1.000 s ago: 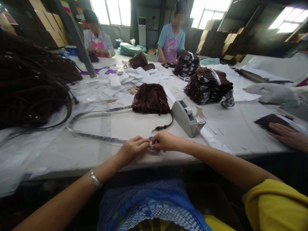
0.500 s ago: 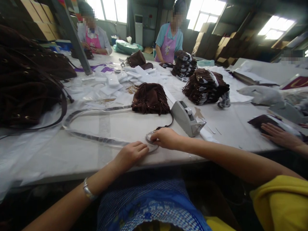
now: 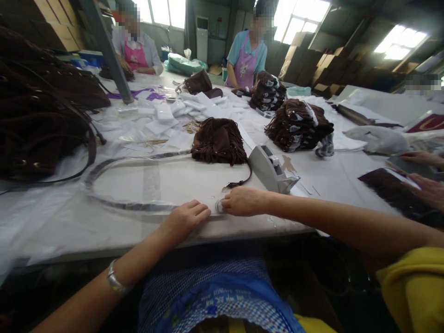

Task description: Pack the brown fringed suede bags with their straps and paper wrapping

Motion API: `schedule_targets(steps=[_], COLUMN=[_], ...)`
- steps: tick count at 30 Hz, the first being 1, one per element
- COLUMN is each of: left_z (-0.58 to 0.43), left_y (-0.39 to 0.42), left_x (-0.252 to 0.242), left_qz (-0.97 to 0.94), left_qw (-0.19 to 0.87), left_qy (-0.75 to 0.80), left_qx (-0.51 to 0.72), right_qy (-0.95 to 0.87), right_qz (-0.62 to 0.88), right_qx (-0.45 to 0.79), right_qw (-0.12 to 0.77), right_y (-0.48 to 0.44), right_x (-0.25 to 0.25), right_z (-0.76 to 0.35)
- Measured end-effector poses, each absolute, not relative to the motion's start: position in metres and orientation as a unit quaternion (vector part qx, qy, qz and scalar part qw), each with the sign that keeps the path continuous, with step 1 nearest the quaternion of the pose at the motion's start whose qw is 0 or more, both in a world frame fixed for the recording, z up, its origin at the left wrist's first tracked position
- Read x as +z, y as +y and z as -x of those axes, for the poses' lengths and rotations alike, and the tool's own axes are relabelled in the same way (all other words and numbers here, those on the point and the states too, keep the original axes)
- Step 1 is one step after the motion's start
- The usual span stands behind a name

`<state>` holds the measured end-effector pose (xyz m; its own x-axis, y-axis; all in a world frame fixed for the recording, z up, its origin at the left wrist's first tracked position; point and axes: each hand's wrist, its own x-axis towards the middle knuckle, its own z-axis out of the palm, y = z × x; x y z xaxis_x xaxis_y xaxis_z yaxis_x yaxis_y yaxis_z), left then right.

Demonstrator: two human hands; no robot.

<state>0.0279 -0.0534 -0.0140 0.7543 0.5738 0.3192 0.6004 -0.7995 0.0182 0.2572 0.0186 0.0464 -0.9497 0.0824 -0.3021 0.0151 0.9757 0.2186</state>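
At the near edge of a white worktable (image 3: 176,182), your right hand (image 3: 243,201) has its fingers curled round a shiny curl, apparently the film-wrapped end of a long strap (image 3: 120,205). Your left hand (image 3: 189,216) lies palm down over the strap just beside it — whether it pinches or only presses, you cannot tell from here. The strap loops out leftward to 1 brown fringed bag (image 3: 218,141), which sits just beyond your hands. Across the table, 2 co-workers (image 3: 137,51) (image 3: 248,60) stand at their places.

The hazards are close by: a hard pull with the right hand while the left lifts could drag the bag or wrinkle the film. The buckle tail (image 3: 231,185), just beyond your right knuckles, could snag the wrap — and a raised right forearm could bump the tape dispenser (image 3: 272,169).
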Motion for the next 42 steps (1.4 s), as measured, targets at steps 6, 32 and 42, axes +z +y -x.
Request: schedule_targets(steps=[6, 32, 42], left_z=[-0.034, -0.05, -0.063], left_y=[-0.043, -0.036, -0.035], left_x=[-0.011, -0.012, -0.01], left_qz=[0.939, 0.915, 0.917], left_qw=[0.121, -0.083, -0.01], left_qy=[-0.269, -0.342, -0.375], left_qx=[-0.178, -0.198, -0.134], right_qy=[0.978, 0.966, 0.97], right_qz=[0.081, -0.189, -0.186], right_qx=[0.138, -0.107, -0.045], right_qw=[0.133, -0.143, -0.151], right_y=[0.034, -0.003, 0.009], right_x=[0.034, -0.009, -0.004], right_z=[-0.267, -0.295, -0.306])
